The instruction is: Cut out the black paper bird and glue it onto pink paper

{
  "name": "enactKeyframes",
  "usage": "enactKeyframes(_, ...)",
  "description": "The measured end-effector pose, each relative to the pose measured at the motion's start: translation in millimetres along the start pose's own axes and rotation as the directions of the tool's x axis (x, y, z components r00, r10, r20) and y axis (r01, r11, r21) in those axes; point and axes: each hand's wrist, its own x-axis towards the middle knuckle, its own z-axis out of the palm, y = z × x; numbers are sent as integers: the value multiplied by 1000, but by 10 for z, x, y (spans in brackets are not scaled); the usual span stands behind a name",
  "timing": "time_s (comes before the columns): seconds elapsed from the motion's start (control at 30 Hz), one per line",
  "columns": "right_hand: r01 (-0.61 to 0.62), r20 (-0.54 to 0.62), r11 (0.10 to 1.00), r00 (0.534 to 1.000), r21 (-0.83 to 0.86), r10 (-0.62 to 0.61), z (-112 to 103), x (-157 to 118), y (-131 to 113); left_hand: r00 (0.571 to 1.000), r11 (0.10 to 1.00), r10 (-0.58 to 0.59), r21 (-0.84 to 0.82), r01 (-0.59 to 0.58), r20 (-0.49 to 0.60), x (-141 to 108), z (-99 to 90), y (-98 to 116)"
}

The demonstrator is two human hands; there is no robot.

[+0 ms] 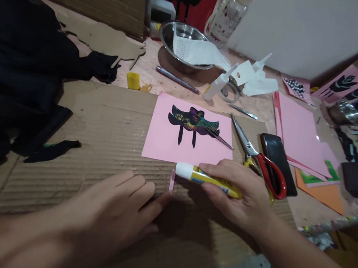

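My right hand (240, 191) is closed around a yellow glue stick (207, 182). Its white tip touches or nearly touches the upper end of a small narrow pink paper strip (172, 180) lying on the cardboard. With its index fingertip, my left hand (126, 205) pins the lower end of that strip; its other fingers are curled. Just beyond lies a pink card (158, 136) bearing a black cutout (193, 120) with shimmering multicolour patches and two pointed legs. Tweezers (221, 139) rest across the card's right side.
Red-handled scissors (249, 148) and a phone (278, 163) lie right of the card. Behind are a yellow cap (133, 81), a pen (178, 80), a white glue bottle (217, 87) and a metal bowl (167, 32). Black fabric (20, 62) covers the left; pink sheets (301, 129) are stacked right.
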Motion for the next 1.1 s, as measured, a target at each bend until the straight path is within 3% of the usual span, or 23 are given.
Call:
enactKeyframes(0.2,41,71,999,997,21,-42,58,-1,-8,1000,1000,-4,19,4,-2,-29,5,13)
enactKeyframes(0.37,27,31,998,999,-59,-25,48,16,25,1000,999,25,40,-26,14,-22,-13,8)
enactKeyframes(0.5,-8,-27,1000,1000,1,8,-13,20,-3,999,999,21,38,-22,28,3,-17,6)
enactKeyframes(0.8,23,45,999,999,26,-24,53,32,7,1000,999,-15,-39,15,2,-1,7,-23)
enactKeyframes(1.1,-59,-50,998,997,22,60,-12,18,-20,999,999,8,-40,-7,30,14,-7,-35)
